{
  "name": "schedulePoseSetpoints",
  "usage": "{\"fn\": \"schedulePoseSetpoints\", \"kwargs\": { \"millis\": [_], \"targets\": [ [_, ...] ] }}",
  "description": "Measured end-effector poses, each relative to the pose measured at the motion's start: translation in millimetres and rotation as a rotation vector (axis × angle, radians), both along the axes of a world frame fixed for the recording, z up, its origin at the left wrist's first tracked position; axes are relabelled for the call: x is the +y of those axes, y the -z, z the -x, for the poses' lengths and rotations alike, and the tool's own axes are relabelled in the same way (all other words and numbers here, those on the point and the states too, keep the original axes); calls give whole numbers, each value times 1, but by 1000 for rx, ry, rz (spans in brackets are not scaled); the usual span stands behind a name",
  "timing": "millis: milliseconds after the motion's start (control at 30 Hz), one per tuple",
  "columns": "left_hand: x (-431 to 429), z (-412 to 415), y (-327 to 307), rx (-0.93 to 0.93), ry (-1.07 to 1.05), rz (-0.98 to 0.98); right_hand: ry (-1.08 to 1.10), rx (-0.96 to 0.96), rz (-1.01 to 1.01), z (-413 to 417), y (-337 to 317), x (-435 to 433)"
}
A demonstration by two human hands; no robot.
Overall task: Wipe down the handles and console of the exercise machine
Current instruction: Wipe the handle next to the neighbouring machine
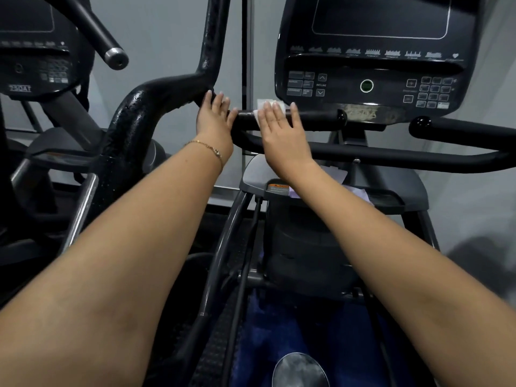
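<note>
Flat right hand (282, 132) presses wipe (268, 105) on handle (318, 117) under console (343, 89); flat left hand (213, 121) alongside.

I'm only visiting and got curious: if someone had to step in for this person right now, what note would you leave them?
Left hand: open, fingers straight, resting on the bend of the tall side handle.
Right hand: open and flat, pressing a white wipe onto the short grip bar just below the console.
Done: this one picture cannot show which parts are already wiped.
Probably left: the rest of that bar, the long curved handlebar and the console's keys and screen.
</note>
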State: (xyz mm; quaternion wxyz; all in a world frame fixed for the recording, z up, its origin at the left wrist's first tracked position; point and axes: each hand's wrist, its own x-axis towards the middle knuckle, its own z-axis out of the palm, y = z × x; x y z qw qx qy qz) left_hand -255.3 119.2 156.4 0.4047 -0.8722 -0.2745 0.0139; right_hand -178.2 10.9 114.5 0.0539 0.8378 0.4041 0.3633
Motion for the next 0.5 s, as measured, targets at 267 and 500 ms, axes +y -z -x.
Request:
{"fn": "schedulePoseSetpoints", "kwargs": {
  "millis": [267,500],
  "targets": [
    [4,-6,-12,35,-96,-168,36,8,64,11,0,39],
    [-2,-4,-27,24,-62,-111,111,92,-36,14,1,38]
  ]
}}
